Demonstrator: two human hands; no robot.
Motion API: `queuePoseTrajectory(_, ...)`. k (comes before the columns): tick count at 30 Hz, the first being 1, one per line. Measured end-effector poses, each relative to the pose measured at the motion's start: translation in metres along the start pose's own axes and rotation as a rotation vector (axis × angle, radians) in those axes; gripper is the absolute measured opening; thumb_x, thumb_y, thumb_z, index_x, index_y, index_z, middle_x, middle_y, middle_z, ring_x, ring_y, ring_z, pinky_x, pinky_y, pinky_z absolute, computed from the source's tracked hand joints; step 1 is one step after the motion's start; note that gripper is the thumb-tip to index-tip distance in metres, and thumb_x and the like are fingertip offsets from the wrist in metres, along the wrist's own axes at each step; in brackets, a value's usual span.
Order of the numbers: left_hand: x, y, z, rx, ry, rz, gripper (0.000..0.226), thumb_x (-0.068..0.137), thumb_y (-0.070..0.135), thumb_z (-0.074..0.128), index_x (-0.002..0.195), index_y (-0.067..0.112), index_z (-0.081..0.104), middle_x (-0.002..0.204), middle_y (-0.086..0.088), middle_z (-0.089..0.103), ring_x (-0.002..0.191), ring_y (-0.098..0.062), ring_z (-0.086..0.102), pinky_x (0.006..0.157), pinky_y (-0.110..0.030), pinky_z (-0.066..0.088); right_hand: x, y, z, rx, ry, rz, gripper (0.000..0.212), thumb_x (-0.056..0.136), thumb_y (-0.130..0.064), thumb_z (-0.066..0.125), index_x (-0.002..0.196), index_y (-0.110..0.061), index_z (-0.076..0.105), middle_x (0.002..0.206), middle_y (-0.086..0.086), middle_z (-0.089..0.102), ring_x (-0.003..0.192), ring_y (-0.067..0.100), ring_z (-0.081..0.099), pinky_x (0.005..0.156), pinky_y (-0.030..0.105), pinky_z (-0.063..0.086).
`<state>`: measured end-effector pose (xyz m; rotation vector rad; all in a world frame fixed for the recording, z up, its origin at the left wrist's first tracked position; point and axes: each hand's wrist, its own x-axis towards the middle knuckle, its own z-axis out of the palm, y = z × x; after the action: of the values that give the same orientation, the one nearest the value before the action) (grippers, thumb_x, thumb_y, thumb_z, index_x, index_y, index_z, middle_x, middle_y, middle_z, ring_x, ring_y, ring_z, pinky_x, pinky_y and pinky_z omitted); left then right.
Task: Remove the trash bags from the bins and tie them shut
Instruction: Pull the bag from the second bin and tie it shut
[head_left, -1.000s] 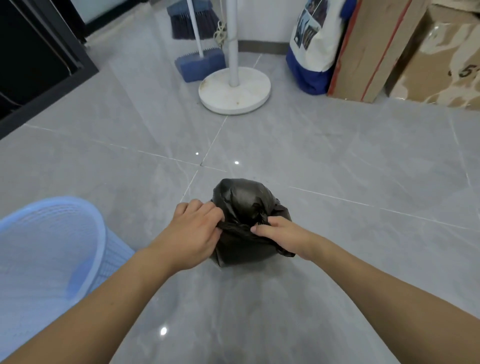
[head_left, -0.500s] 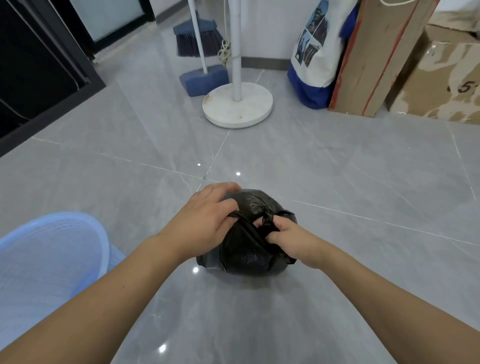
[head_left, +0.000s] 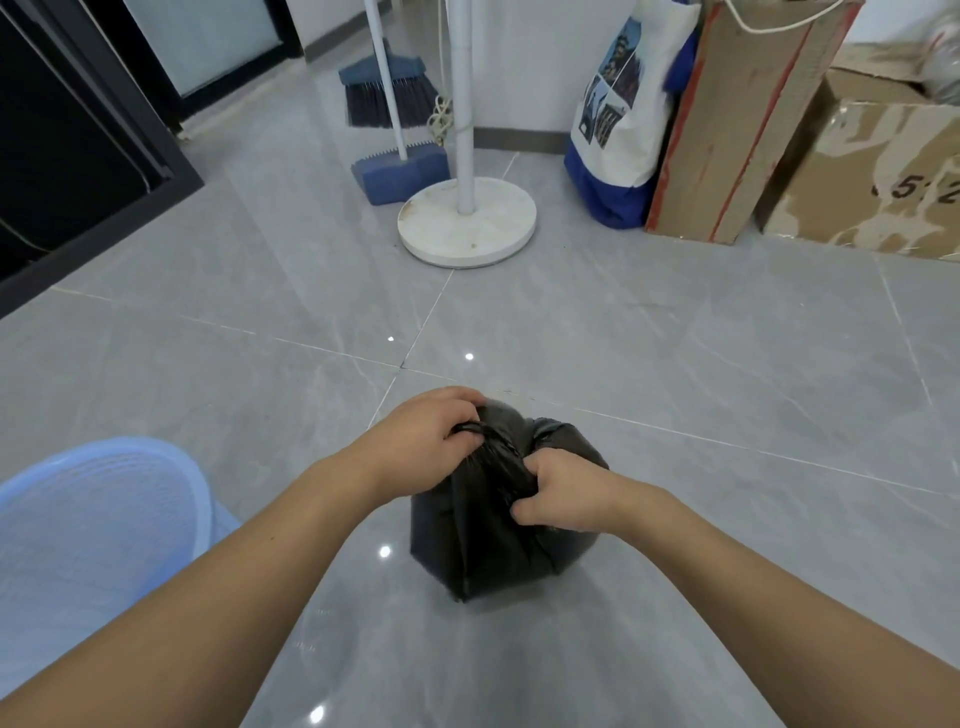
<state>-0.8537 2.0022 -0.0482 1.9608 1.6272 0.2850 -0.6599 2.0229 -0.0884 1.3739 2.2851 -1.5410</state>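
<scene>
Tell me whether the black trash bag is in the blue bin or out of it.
Out. The black trash bag sits on the grey floor tiles, right of the blue bin, gripped by the left hand and right hand.

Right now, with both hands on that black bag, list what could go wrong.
1. The left hand and right hand pull twisted strands of the thin black trash bag apart; hard pulling might tear the plastic.
2. No finished knot shows, so letting go now could let the top loosen and open.
3. The bag sits on a glossy tiled floor; it could slide or tip while being tied.
</scene>
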Motion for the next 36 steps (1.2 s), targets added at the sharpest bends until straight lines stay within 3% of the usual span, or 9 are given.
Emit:
queuePoseTrajectory(4, -0.008, -0.001, 0.004, 0.005, -0.040, -0.002, 0.016, 0.098, 0.022, 0.051, 0.085, 0.029, 0.056, 0.138, 0.014, 0.051, 0.138, -0.006, 0.032, 0.120, -0.036, 0.011, -0.006, -0.010, -0.009, -0.278, 0.048, -0.061, 0.012, 0.081, -0.017, 0.059, 0.080, -0.014, 0.047, 0.078, 0.000, 0.057, 0.076, 0.017, 0.055, 0.063, 0.028, 0.042)
queuePoseTrajectory(6, -0.012, 0.000, 0.005, -0.027, -0.037, -0.071, 0.024, 0.098, 0.024, 0.049, 0.075, 0.030, 0.050, 0.087, 0.013, 0.062, 0.093, -0.002, 0.057, 0.119, -0.034, 0.013, -0.005, -0.008, -0.016, -0.286, 0.049, -0.079, 0.004, 0.080, -0.013, 0.056, 0.080, -0.013, 0.052, 0.080, 0.002, 0.062, 0.079, 0.019, 0.059, 0.068, 0.032, 0.046)
queuePoseTrajectory(8, -0.014, 0.002, 0.007, -0.093, 0.015, -0.135, 0.024, 0.097, 0.027, 0.051, 0.074, 0.020, 0.051, 0.062, 0.007, 0.050, 0.063, -0.012, 0.049, 0.095, -0.034, 0.039, -0.005, -0.006, -0.022, -0.229, 0.035, -0.081, 0.004, 0.077, -0.011, 0.055, 0.076, -0.014, 0.057, 0.076, 0.002, 0.065, 0.073, 0.016, 0.061, 0.067, 0.031, 0.048)
queuePoseTrajectory(11, -0.017, 0.005, 0.011, -0.126, 0.077, -0.190, 0.025, 0.097, 0.027, 0.050, 0.075, 0.015, 0.050, 0.062, 0.006, 0.049, 0.060, -0.013, 0.046, 0.058, -0.030, 0.037, -0.014, -0.011, -0.034, -0.071, 0.055, -0.064, 0.005, 0.077, -0.017, 0.062, 0.075, -0.012, 0.061, 0.060, -0.007, 0.055, 0.055, 0.007, 0.052, 0.052, 0.022, 0.042)
queuePoseTrajectory(17, -0.027, 0.005, 0.013, -0.064, 0.143, -0.263, 0.029, 0.097, 0.031, 0.046, 0.070, 0.021, 0.043, 0.063, 0.003, 0.054, 0.059, -0.016, 0.050, 0.055, -0.032, 0.039, -0.036, -0.025, -0.061, 0.161, 0.081, -0.049, 0.013, 0.090, -0.025, 0.060, 0.086, -0.024, 0.072, 0.060, 0.003, 0.047, 0.043, 0.014, 0.038, 0.039, 0.023, 0.034)
queuePoseTrajectory(23, -0.035, 0.010, 0.003, -0.022, 0.152, -0.184, 0.023, 0.093, 0.029, 0.051, 0.078, 0.015, 0.062, 0.091, 0.009, 0.053, 0.093, -0.012, 0.047, 0.078, -0.026, 0.041, -0.041, -0.041, -0.060, -0.509, 0.405, -0.039, 0.024, 0.098, -0.032, 0.042, 0.087, -0.024, 0.061, 0.090, -0.003, 0.058, 0.094, 0.021, 0.048, 0.081, 0.037, 0.040)
queuePoseTrajectory(26, -0.041, 0.018, -0.010, -0.216, 0.059, -0.201, 0.019, 0.091, 0.028, 0.056, 0.077, 0.019, 0.065, 0.079, 0.008, 0.058, 0.077, -0.011, 0.055, 0.072, -0.027, 0.044, -0.038, -0.043, -0.051, 0.009, 0.392, 0.012, 0.028, 0.099, -0.032, 0.042, 0.088, -0.015, 0.062, 0.080, 0.000, 0.059, 0.070, 0.016, 0.052, 0.060, 0.029, 0.042)
queuePoseTrajectory(30, -0.041, 0.027, -0.024, -0.562, -0.029, -0.251, 0.013, 0.093, 0.019, 0.058, 0.085, 0.015, 0.067, 0.076, -0.008, 0.069, 0.070, -0.026, 0.070, 0.074, -0.037, 0.057, -0.036, -0.034, -0.032, 0.866, 0.001, 0.050, 0.029, 0.091, -0.033, 0.046, 0.085, -0.015, 0.069, 0.062, -0.002, 0.037, 0.048, 0.011, 0.028, 0.043, 0.023, 0.018)
queuePoseTrajectory(36, -0.034, 0.038, -0.033, -0.683, 0.033, -0.287, 0.008, 0.095, 0.007, 0.055, 0.094, 0.005, 0.063, 0.080, -0.012, 0.073, 0.070, -0.031, 0.072, 0.079, -0.046, 0.056, -0.034, -0.022, -0.020, 0.684, -0.132, -0.094, 0.045, 0.067, -0.015, 0.055, 0.111, -0.005, 0.058, 0.080, 0.005, 0.045, 0.065, 0.013, 0.041, 0.051, 0.028, 0.024)
